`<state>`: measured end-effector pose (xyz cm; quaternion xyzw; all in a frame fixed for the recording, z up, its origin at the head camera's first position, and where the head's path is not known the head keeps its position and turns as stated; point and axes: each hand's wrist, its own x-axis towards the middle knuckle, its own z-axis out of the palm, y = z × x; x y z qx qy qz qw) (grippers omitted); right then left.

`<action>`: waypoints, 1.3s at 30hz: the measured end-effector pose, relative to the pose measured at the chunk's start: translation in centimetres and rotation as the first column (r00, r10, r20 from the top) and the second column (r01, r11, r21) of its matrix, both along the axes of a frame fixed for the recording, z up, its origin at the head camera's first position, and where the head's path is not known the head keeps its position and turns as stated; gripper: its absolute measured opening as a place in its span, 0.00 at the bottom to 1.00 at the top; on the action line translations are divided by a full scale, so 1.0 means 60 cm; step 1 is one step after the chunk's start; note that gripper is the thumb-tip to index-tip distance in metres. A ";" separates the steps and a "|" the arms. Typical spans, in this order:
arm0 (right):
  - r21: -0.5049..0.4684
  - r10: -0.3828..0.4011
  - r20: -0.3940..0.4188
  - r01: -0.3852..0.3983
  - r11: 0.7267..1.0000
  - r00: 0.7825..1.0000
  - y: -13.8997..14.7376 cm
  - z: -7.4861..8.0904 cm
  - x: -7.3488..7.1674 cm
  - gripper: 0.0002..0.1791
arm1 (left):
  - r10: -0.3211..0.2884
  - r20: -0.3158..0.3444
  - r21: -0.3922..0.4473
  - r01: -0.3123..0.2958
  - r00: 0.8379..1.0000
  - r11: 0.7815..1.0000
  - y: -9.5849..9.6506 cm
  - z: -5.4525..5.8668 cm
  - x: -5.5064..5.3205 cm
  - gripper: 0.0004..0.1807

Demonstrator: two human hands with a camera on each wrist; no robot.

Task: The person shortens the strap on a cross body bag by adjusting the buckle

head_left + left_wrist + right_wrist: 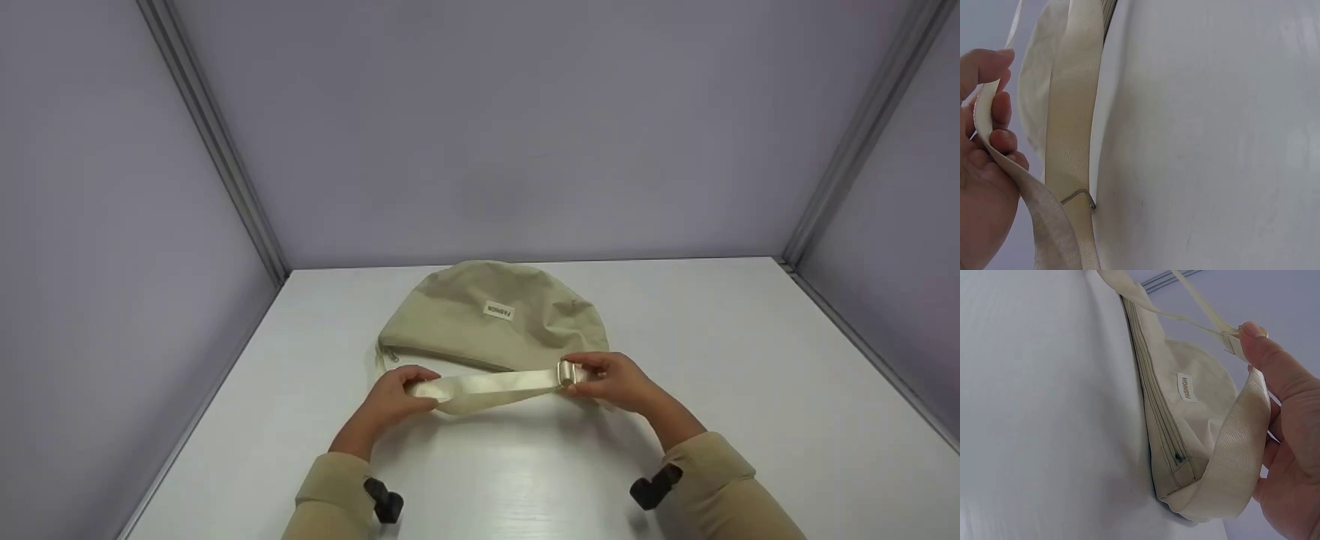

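A beige fabric shoulder bag (450, 315) lies flat on the white table, its small label (499, 310) upside down in the head view. Along its near edge runs a zipper (1154, 382). The cream webbing strap (499, 382) is lifted in front of the bag, between both hands. My left hand (394, 397) grips the strap with curled fingers, and a length hangs down from it in the left wrist view. At the other side, my right hand (619, 381) pinches the strap at its metal slider buckle (566, 373). A wide strap loop drops from there to the bag's corner.
The white table (750, 360) spreads around the bag. Pale panels (525, 135) with grey metal corner frames enclose it at the back and sides. Black wrist mounts (384, 501) sit at both sleeves.
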<state>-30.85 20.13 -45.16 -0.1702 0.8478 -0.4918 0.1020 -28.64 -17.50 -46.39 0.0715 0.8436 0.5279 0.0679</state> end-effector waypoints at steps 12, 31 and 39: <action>0.029 0.005 -0.033 -0.005 1.000 0.999 0.003 -0.003 -0.001 0.28 | -0.019 -0.022 -0.012 0.019 1.000 1.000 -0.003 -0.004 0.004 0.24; 0.029 0.011 -0.027 -0.010 1.000 1.000 0.002 -0.004 0.000 0.28 | -0.162 -0.078 0.056 0.166 0.984 0.984 0.057 -0.003 -0.004 0.28; 0.012 0.026 -0.027 -0.026 1.000 0.999 -0.007 -0.002 0.002 0.28 | -0.197 -0.111 0.044 0.203 0.974 0.978 0.098 -0.009 -0.003 0.28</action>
